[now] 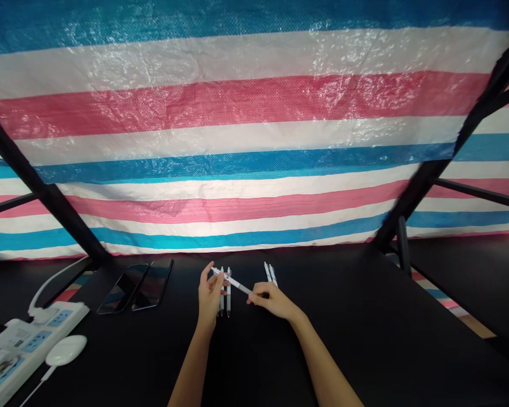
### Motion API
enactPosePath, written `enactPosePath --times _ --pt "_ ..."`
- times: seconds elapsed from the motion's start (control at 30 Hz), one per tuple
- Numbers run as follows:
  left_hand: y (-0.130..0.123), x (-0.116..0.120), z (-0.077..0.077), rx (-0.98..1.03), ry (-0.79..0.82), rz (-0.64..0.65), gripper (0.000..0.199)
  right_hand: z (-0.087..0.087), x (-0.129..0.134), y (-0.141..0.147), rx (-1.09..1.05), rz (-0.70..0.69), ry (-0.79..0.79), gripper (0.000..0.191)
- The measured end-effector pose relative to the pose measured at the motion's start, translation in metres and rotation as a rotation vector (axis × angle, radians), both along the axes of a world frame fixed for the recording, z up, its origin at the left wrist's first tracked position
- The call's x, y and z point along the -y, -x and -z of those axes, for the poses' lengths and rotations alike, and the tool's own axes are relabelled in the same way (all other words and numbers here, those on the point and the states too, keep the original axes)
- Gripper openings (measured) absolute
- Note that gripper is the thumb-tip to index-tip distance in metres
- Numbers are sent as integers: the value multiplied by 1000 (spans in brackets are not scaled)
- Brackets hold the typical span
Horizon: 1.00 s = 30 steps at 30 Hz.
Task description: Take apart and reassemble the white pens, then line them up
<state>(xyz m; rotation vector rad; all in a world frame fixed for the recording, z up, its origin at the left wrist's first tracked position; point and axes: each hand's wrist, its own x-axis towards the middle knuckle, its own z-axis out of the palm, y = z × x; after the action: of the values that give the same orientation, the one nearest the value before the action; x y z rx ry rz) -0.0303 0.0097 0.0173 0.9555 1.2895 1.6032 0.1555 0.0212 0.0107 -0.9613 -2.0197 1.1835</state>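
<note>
Left grip (210, 297) and right grip (272, 301) are each pinched on a slim white pen (234, 282), held level above the black desk (322, 322).

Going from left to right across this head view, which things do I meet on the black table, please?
Power strip → two phones → left hand → pen → right hand

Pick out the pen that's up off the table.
It's the slanted white pen gripped in the left hand, its end reaching the right hand. The pair of pens under the left hand and the pair of pens beyond the right hand lie on the black table.
</note>
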Motion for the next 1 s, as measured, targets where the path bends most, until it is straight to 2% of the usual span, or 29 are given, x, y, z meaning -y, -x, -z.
enactPosePath --times 0.1,0.3,0.47,0.6,1.0 --pt "2 3 -2 38 1 34 84 4 2 5 75 -10 -54 41" --pt "3 3 -2 41 -4 67 76 2 3 8 -25 97 -93 33" --pt "2 2 -2 95 13 95 78 -1 0 4 -63 202 -98 34" --pt "3 2 -1 83 26 150 68 0 -1 3 -66 214 -102 33" --pt "0 3 -4 -10 35 190 54 0 -2 2 -37 253 -118 34"
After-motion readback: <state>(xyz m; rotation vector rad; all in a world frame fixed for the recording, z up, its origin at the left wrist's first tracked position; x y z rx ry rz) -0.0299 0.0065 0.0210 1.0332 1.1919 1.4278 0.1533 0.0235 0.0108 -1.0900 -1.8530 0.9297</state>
